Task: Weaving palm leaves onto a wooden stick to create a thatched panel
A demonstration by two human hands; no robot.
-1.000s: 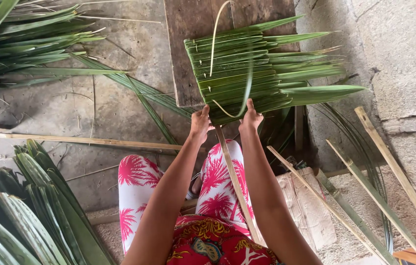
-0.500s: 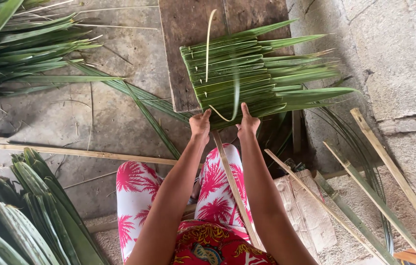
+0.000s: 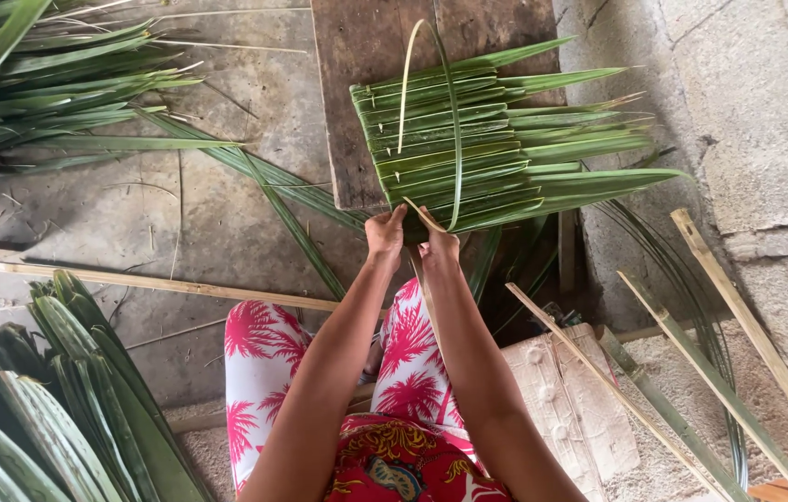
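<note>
Head view: left hand and right hand pinch the palm-leaf panel edge; the arched strip could spring loose if either grip slackens.

Bare arms, white trousers with pink palm print, red patterned top

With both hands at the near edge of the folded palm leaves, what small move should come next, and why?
Probably draw the loose thin strip down snug. It arcs up in a slack loop over the folded leaf panel, while the left hand and right hand pinch at the panel's near edge, where the strip's lower end comes in. The exact grip is hard to tell.
</note>
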